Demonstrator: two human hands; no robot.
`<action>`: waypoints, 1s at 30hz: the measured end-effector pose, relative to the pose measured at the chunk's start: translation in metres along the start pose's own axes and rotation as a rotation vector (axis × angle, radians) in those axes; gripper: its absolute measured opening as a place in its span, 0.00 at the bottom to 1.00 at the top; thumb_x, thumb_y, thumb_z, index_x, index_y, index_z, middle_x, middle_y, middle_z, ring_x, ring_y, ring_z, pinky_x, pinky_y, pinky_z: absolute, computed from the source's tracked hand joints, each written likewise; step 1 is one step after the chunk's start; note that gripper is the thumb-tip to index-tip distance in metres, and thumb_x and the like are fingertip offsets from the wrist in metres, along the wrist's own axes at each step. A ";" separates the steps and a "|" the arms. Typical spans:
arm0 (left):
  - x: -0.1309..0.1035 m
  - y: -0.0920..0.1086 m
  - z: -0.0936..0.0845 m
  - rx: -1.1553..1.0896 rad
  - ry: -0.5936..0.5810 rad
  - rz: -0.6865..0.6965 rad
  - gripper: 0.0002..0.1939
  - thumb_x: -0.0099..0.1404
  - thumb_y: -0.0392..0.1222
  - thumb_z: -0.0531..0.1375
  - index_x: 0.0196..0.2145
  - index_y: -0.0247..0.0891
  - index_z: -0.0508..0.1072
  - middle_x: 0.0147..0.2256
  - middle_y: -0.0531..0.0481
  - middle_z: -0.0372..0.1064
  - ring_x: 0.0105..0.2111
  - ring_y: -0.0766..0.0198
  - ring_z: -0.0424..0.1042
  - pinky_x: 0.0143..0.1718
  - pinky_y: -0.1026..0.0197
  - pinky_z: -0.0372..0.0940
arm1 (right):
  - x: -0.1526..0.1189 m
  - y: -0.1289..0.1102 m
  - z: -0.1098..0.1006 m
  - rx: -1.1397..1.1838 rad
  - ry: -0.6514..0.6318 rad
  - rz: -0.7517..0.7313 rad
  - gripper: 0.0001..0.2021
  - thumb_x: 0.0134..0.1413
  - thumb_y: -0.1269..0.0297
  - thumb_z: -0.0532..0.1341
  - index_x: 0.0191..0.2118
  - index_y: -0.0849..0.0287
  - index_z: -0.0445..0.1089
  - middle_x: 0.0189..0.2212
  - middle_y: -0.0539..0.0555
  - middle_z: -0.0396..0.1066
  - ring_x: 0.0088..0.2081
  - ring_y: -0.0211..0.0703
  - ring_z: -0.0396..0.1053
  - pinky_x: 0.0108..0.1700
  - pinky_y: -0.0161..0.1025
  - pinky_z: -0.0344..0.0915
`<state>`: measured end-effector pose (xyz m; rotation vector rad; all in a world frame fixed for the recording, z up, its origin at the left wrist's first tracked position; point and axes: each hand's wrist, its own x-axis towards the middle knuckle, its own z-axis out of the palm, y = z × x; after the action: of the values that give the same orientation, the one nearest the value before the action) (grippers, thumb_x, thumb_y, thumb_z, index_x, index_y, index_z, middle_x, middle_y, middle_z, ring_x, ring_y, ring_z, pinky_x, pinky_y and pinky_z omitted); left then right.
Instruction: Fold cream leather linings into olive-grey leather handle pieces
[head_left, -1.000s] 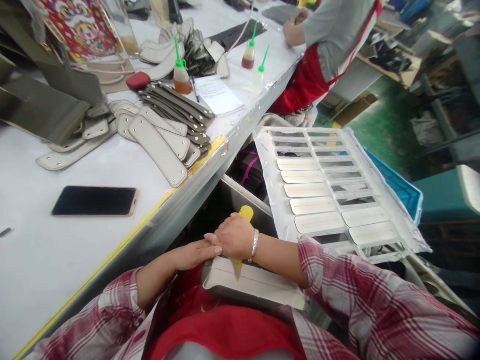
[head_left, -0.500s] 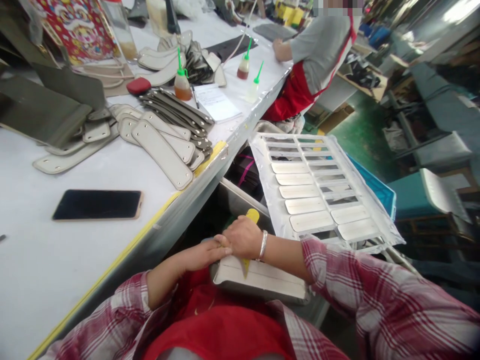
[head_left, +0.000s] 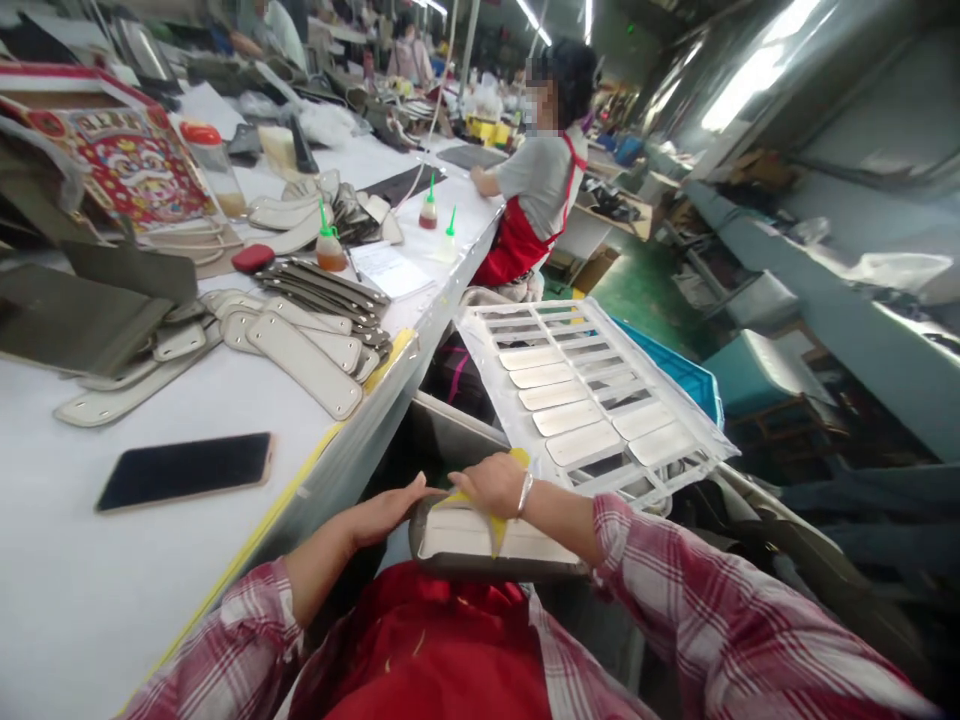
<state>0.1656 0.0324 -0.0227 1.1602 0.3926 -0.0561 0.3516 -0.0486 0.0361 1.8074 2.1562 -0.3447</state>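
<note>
On my lap lies a grey-edged, box-like leather piece [head_left: 442, 568] with a cream panel facing up. My right hand [head_left: 491, 484], a silver bangle at its wrist, is closed around a thin yellow cloth-like piece [head_left: 498, 536] and rests on the panel. One pointed end of the yellow piece hangs over the cream surface. My left hand [head_left: 386, 512] is at the left end of the leather piece, thumb on top, its other fingers mostly hidden; it seems to grip that edge.
A white slatted rack [head_left: 517, 425] holding cream strips stands ahead, beside a blue crate [head_left: 675, 370]. On the table [head_left: 67, 590] are a phone [head_left: 184, 470], stacked straps [head_left: 304, 362] and green-tipped bottles [head_left: 328, 250]. A co-worker [head_left: 536, 180] sits farther along the table.
My left hand has moved left, off my right hand, to the end of the leather piece. The yellow piece spreads further left under my right hand. The head view has tilted up.
</note>
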 end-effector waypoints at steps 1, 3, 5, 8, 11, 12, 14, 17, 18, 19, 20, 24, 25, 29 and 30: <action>-0.001 -0.001 0.000 -0.091 0.000 -0.024 0.31 0.64 0.61 0.41 0.48 0.37 0.70 0.45 0.45 0.69 0.48 0.57 0.65 0.52 0.56 0.54 | -0.008 0.007 -0.001 -0.003 -0.002 0.043 0.21 0.63 0.56 0.44 0.39 0.59 0.71 0.30 0.57 0.73 0.31 0.42 0.70 0.30 0.36 0.56; -0.002 -0.002 0.000 -0.196 0.015 -0.048 0.33 0.63 0.62 0.42 0.48 0.35 0.70 0.46 0.42 0.69 0.49 0.55 0.65 0.53 0.55 0.54 | -0.028 0.018 -0.003 0.002 0.033 0.144 0.22 0.63 0.55 0.43 0.39 0.60 0.71 0.28 0.58 0.73 0.31 0.44 0.70 0.30 0.36 0.57; -0.002 0.000 0.001 -0.202 0.035 -0.063 0.32 0.63 0.62 0.44 0.48 0.34 0.70 0.47 0.41 0.69 0.50 0.54 0.65 0.54 0.54 0.53 | -0.051 0.024 -0.004 0.022 0.072 0.245 0.20 0.62 0.54 0.45 0.41 0.60 0.70 0.28 0.60 0.72 0.31 0.46 0.70 0.29 0.36 0.57; -0.002 0.008 0.002 -0.119 0.054 -0.077 0.29 0.62 0.60 0.49 0.46 0.34 0.72 0.45 0.40 0.70 0.49 0.53 0.65 0.53 0.53 0.54 | -0.085 0.026 -0.006 0.136 0.099 0.365 0.19 0.62 0.57 0.45 0.43 0.61 0.69 0.30 0.61 0.72 0.33 0.48 0.70 0.31 0.38 0.59; -0.003 0.016 0.005 0.033 0.046 -0.028 0.23 0.59 0.55 0.56 0.45 0.35 0.72 0.47 0.42 0.69 0.50 0.53 0.64 0.54 0.54 0.54 | -0.117 0.020 -0.002 0.509 0.182 0.460 0.24 0.64 0.58 0.39 0.37 0.62 0.71 0.30 0.60 0.72 0.34 0.47 0.70 0.36 0.40 0.62; -0.004 0.017 0.007 0.078 0.041 -0.006 0.23 0.58 0.53 0.57 0.46 0.35 0.72 0.48 0.43 0.68 0.51 0.53 0.64 0.54 0.54 0.53 | -0.128 0.018 0.001 0.670 0.215 0.473 0.25 0.64 0.57 0.39 0.35 0.62 0.71 0.31 0.59 0.72 0.35 0.46 0.69 0.37 0.40 0.63; -0.004 0.018 0.009 0.151 0.050 0.030 0.23 0.58 0.51 0.58 0.47 0.34 0.71 0.48 0.43 0.68 0.51 0.53 0.64 0.55 0.53 0.52 | -0.147 0.011 0.010 0.977 0.233 0.461 0.22 0.61 0.53 0.44 0.37 0.61 0.71 0.34 0.57 0.72 0.37 0.46 0.69 0.39 0.39 0.64; -0.003 0.017 0.009 0.241 0.149 0.036 0.20 0.58 0.50 0.58 0.44 0.35 0.73 0.45 0.45 0.70 0.48 0.55 0.66 0.53 0.55 0.55 | -0.169 -0.002 0.029 1.342 0.174 0.408 0.21 0.51 0.50 0.56 0.41 0.63 0.69 0.37 0.56 0.71 0.39 0.46 0.68 0.39 0.39 0.65; -0.004 0.016 0.009 0.267 0.187 0.026 0.18 0.56 0.50 0.59 0.41 0.36 0.74 0.43 0.46 0.72 0.46 0.55 0.67 0.51 0.57 0.58 | -0.172 -0.007 0.036 1.415 0.164 0.398 0.21 0.49 0.51 0.58 0.41 0.64 0.69 0.36 0.56 0.71 0.38 0.46 0.68 0.38 0.38 0.65; -0.005 0.016 0.010 0.287 0.216 0.007 0.17 0.55 0.49 0.61 0.38 0.37 0.76 0.39 0.47 0.73 0.42 0.56 0.69 0.47 0.59 0.61 | -0.174 -0.013 0.041 1.456 0.164 0.398 0.20 0.48 0.51 0.59 0.40 0.65 0.69 0.35 0.56 0.71 0.36 0.45 0.68 0.36 0.38 0.65; -0.008 0.016 0.011 0.300 0.235 -0.020 0.16 0.54 0.50 0.62 0.36 0.37 0.76 0.34 0.48 0.74 0.37 0.58 0.71 0.40 0.60 0.65 | -0.175 -0.020 0.046 1.468 0.172 0.399 0.20 0.48 0.52 0.58 0.39 0.65 0.69 0.33 0.55 0.71 0.34 0.44 0.68 0.34 0.37 0.64; -0.028 0.016 0.030 0.260 0.260 -0.158 0.27 0.57 0.57 0.56 0.50 0.41 0.66 0.28 0.49 0.73 0.17 0.64 0.69 0.18 0.65 0.63 | -0.171 -0.045 0.052 1.271 0.306 0.358 0.16 0.52 0.54 0.55 0.35 0.63 0.71 0.31 0.54 0.71 0.31 0.41 0.66 0.33 0.35 0.62; -0.033 0.016 0.037 0.182 0.256 -0.194 0.30 0.58 0.60 0.54 0.55 0.45 0.59 0.32 0.47 0.73 0.19 0.63 0.71 0.18 0.64 0.63 | -0.170 -0.050 0.052 1.195 0.349 0.345 0.15 0.53 0.55 0.54 0.35 0.62 0.71 0.31 0.53 0.71 0.32 0.41 0.66 0.34 0.35 0.61; -0.038 0.012 0.060 -0.236 0.239 -0.229 0.32 0.59 0.65 0.49 0.58 0.54 0.50 0.41 0.46 0.70 0.28 0.57 0.75 0.29 0.53 0.70 | -0.167 -0.065 0.051 0.949 0.432 0.351 0.15 0.56 0.56 0.51 0.32 0.61 0.70 0.27 0.51 0.69 0.29 0.38 0.64 0.31 0.33 0.58; -0.037 0.010 0.064 -0.292 0.252 -0.207 0.31 0.59 0.65 0.49 0.56 0.53 0.52 0.42 0.46 0.69 0.28 0.58 0.75 0.30 0.52 0.70 | -0.166 -0.067 0.053 0.915 0.438 0.351 0.15 0.57 0.56 0.51 0.31 0.61 0.70 0.26 0.51 0.69 0.28 0.37 0.63 0.30 0.33 0.57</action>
<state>0.1512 -0.0268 0.0203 0.8368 0.7197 -0.0311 0.3160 -0.2312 0.0493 2.9324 2.0096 -1.0580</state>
